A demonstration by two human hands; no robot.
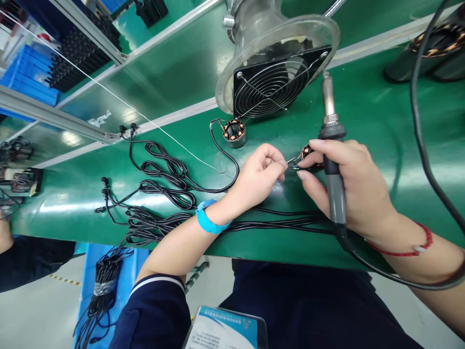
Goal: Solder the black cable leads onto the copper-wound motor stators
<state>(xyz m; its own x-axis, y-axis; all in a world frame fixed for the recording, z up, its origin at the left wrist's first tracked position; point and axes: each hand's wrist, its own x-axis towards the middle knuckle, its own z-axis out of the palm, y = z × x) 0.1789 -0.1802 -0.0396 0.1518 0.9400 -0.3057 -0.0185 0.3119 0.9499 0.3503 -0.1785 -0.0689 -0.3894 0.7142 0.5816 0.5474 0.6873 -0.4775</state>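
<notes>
Left hand (259, 174) pinching wire ends (291, 167), right hand (348, 184) gripping soldering iron (332, 160)

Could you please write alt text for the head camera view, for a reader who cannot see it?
A person's left hand pinches thin wires at a copper-wound motor stator while the right hand grips a soldering iron, tip pointing away. On the green bench sit a second stator, coiled black cables and a fume-extractor fan.
</notes>
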